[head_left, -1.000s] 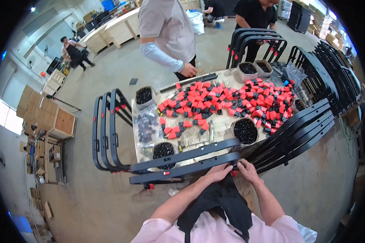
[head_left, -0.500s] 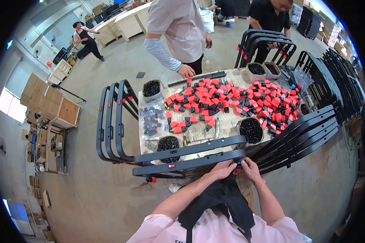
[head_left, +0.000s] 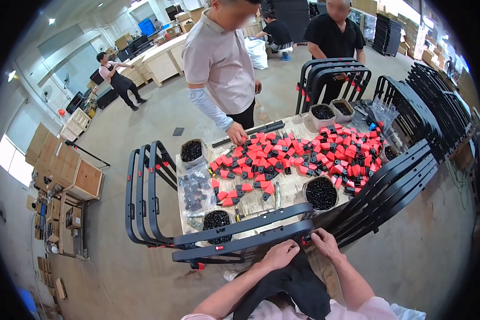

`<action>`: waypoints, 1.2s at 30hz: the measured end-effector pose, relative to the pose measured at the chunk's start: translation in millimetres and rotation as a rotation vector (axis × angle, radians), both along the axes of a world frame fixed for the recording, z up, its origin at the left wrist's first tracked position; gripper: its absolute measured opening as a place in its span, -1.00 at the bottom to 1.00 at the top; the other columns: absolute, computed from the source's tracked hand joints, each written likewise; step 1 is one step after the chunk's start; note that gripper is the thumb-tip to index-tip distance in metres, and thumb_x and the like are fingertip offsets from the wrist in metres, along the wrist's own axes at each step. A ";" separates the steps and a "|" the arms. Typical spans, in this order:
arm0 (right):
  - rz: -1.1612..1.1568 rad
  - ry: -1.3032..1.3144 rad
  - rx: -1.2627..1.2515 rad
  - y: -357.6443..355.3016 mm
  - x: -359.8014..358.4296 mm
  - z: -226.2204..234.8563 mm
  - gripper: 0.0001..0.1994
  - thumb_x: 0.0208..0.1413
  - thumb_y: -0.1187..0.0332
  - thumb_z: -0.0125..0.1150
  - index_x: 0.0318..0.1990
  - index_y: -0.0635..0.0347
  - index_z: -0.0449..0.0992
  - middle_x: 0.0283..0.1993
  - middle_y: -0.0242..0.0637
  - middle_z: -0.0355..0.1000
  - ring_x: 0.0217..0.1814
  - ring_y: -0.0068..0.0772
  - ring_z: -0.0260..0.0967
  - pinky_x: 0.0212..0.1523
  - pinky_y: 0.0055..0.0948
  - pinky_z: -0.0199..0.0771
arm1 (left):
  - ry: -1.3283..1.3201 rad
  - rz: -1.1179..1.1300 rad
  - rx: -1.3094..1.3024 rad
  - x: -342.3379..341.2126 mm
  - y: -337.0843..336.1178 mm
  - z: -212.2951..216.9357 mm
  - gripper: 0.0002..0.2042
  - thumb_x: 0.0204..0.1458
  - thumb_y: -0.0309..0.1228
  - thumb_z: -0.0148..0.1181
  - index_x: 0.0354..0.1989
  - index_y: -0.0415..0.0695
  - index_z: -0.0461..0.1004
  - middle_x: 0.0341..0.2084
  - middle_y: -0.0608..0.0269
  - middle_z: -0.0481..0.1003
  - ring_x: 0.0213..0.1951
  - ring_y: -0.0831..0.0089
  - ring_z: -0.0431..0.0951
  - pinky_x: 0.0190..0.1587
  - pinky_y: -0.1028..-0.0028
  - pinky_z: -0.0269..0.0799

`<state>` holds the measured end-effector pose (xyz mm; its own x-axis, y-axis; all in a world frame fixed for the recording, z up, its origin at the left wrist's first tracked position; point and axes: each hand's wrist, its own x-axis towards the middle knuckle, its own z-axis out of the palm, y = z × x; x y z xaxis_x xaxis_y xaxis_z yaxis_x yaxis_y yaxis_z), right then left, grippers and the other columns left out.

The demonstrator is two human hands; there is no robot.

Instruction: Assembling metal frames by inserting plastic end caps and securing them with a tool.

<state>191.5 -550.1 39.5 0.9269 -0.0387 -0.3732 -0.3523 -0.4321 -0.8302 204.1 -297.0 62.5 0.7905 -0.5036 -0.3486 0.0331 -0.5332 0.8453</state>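
A black curved metal frame [head_left: 250, 240] leans against the table's near edge, closest to me. At its right end sits a red and black plastic piece [head_left: 306, 240], and my right hand [head_left: 327, 244] pinches it between thumb and fingers. My left hand [head_left: 280, 255] is just left of that end, its fingers curled together; whatever it may hold is hidden. Beyond the frames, red and black plastic pieces [head_left: 266, 152] lie heaped across the wooden table [head_left: 253, 210]. A co-worker's hand [head_left: 236, 132] touches the far left of the heap.
Bags of small black parts [head_left: 321, 194] stand around the table's edges. A clear plastic bag [head_left: 196, 186] lies at its left. More black frames lean at the left [head_left: 153, 186], right [head_left: 389, 186] and far side [head_left: 333, 72]. Two people stand across the table.
My left hand has moved left and down, away from the frame's end. My right hand stays at the red and black piece. The view has tilted up; the co-worker's hand now touches the heap.
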 end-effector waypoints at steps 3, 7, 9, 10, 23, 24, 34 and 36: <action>-0.006 -0.027 0.006 -6.1 4.9 -23.9 -0.65 0.42 0.11 0.25 0.07 0.21 0.65 -0.12 -0.11 0.66 -0.04 -0.28 0.63 0.05 -0.25 0.60 | -0.055 -0.060 -0.014 -8.1 14.5 30.9 -0.68 0.41 -0.14 0.16 0.06 -0.13 0.59 -0.10 0.02 0.65 0.02 0.04 0.68 0.08 0.18 0.57; 0.034 -0.099 0.023 -5.8 18.1 -12.9 -0.65 0.45 0.13 0.21 0.05 0.28 0.63 -0.18 -0.13 0.64 -0.11 -0.38 0.60 0.01 -0.29 0.59 | -0.328 0.014 -0.113 -18.2 46.8 90.1 -0.79 0.36 -0.30 0.23 -0.04 -0.19 0.59 -0.13 -0.06 0.61 -0.04 -0.05 0.65 0.00 0.14 0.58; 0.019 -0.050 0.094 -4.5 22.2 -14.2 -0.64 0.46 0.12 0.19 0.08 0.27 0.63 -0.18 -0.22 0.65 -0.12 -0.43 0.60 -0.01 -0.31 0.59 | -0.444 0.119 -0.001 -24.2 65.4 116.5 -0.86 0.32 -0.37 0.27 -0.08 -0.14 0.64 -0.22 0.02 0.64 -0.12 -0.02 0.67 -0.05 0.16 0.60; 0.012 -0.033 0.109 -3.3 22.7 -14.7 -0.64 0.47 0.12 0.18 0.07 0.26 0.63 -0.19 -0.22 0.64 -0.13 -0.43 0.59 -0.03 -0.32 0.58 | -0.550 0.233 -0.035 -27.7 74.8 130.7 -0.90 0.28 -0.44 0.31 -0.10 -0.14 0.65 -0.26 0.05 0.65 -0.17 0.02 0.69 -0.09 0.20 0.61; -0.128 -0.028 0.206 -12.1 15.9 -27.1 -0.73 0.54 0.25 0.13 0.05 0.29 0.62 -0.17 -0.36 0.60 -0.18 -0.55 0.50 -0.07 -0.43 0.55 | -0.800 1.145 0.117 -65.8 203.4 141.9 -0.85 0.45 -0.47 0.15 0.00 -0.27 0.61 -0.29 0.31 0.53 -0.23 0.54 0.51 -0.08 0.47 0.47; -0.131 -0.056 0.231 -13.7 19.1 -25.9 -0.73 0.54 0.25 0.13 0.05 0.29 0.63 -0.14 -0.36 0.61 -0.18 -0.55 0.50 -0.07 -0.44 0.55 | -0.812 1.199 0.120 -70.2 209.5 137.5 -0.84 0.46 -0.45 0.16 0.00 -0.27 0.61 -0.28 0.30 0.54 -0.22 0.54 0.51 -0.07 0.47 0.47; -0.190 -0.148 0.218 -42.5 28.2 5.1 -0.72 0.56 0.22 0.15 0.08 0.25 0.64 -0.08 -0.34 0.63 -0.16 -0.59 0.49 -0.09 -0.54 0.51 | -0.592 1.474 0.113 -92.4 258.7 96.5 -0.79 0.50 -0.38 0.10 0.12 -0.23 0.56 -0.19 0.33 0.53 -0.17 0.57 0.50 -0.04 0.46 0.50; -0.193 -0.151 0.265 -43.5 32.9 -3.7 -0.75 0.55 0.25 0.16 0.08 0.24 0.63 -0.10 -0.36 0.63 -0.19 -0.59 0.48 -0.11 -0.53 0.50 | -0.650 1.464 0.008 -99.2 262.6 79.5 -0.79 0.49 -0.41 0.11 0.11 -0.24 0.56 -0.15 0.32 0.54 -0.11 0.54 0.52 0.02 0.43 0.51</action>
<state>224.3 -593.6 35.7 0.9573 -0.1390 -0.2536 -0.2717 -0.1322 -0.9533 104.9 -34.4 142.0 0.5767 0.7854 0.2249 0.1485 -0.3715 0.9165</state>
